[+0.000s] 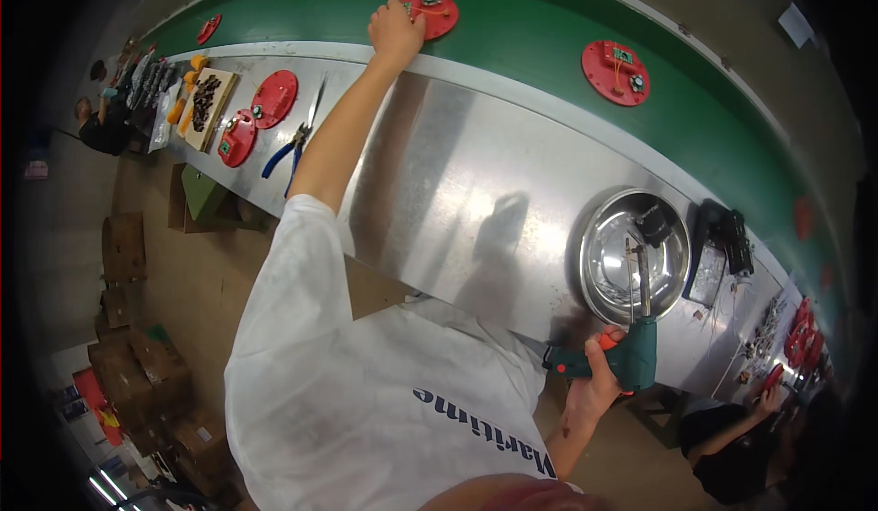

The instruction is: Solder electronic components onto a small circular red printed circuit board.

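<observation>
My left hand (398, 33) reaches far out over the green conveyor belt. Its fingers are curled over the left edge of a red round plate (441, 19) carrying a small circuit board and thin wires. Close to my body, my right hand (599, 385) is wrapped round a green pistol-shaped soldering gun (633, 357) with an orange trigger. The gun's metal tip extends over a shiny steel bowl (590, 282), which holds a black piece and thin scraps. Another red round plate (615, 88) lies on the belt to the right.
On the metal bench (430, 182), two red plates (275, 99) lie left beside blue-handled pliers (291, 152), long tweezers and a tray of dark small parts (207, 107). A black holder (727, 236) stands right of the bowl. Other people work at both ends; cardboard boxes (137, 365) stand at left.
</observation>
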Action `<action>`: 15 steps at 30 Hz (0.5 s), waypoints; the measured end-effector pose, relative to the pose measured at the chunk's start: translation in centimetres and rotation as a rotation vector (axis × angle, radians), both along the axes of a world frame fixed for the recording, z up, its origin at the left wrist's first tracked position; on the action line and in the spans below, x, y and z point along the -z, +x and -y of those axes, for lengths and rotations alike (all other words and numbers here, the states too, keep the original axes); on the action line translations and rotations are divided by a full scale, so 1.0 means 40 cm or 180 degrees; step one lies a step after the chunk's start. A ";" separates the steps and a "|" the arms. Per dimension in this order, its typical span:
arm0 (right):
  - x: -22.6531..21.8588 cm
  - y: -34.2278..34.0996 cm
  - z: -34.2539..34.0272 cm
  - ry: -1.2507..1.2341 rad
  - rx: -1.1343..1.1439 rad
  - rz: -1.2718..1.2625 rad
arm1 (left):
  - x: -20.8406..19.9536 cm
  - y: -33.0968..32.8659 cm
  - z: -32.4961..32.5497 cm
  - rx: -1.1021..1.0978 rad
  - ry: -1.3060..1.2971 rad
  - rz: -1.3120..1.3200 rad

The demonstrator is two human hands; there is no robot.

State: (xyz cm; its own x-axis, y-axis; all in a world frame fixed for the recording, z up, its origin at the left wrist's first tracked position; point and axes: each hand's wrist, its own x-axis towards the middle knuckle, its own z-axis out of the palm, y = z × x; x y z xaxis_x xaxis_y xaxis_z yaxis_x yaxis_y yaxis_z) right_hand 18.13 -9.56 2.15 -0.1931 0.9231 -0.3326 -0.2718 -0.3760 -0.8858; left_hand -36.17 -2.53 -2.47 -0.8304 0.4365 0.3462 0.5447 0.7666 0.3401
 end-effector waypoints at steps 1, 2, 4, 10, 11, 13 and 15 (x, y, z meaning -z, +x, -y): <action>-0.002 0.001 0.004 0.0005 0.0009 0.0048 | -0.002 0.023 0.004 0.0517 0.0187 -0.0026; -0.004 0.004 0.008 -0.0007 0.0012 0.0106 | -0.006 0.054 0.012 0.1025 0.0365 -0.0038; 0.006 0.012 0.018 -0.0097 0.0139 0.0123 | -0.058 0.200 0.034 0.2086 0.0566 0.0727; 0.007 -0.013 0.021 0.0157 -0.0395 0.0096 | -0.143 0.537 0.274 0.3856 -0.0377 0.2210; 0.007 -0.018 0.021 0.0090 -0.0430 0.0155 | -0.138 0.565 0.300 0.4167 -0.0575 0.2289; 0.010 -0.029 0.022 0.0071 -0.0720 -0.0151 | -0.113 0.607 0.345 0.3975 -0.0384 0.2032; 0.012 -0.037 0.028 0.0058 -0.0834 -0.0106 | -0.094 0.625 0.378 0.3713 0.0008 0.1711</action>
State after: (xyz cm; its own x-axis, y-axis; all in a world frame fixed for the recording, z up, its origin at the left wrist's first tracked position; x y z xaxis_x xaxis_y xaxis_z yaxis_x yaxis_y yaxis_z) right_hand 16.63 -10.68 1.65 -0.4369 0.8459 -0.3058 -0.1963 -0.4214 -0.8854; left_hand -11.18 -17.63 1.29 0.0059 0.9959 0.0902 0.6844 -0.0698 0.7257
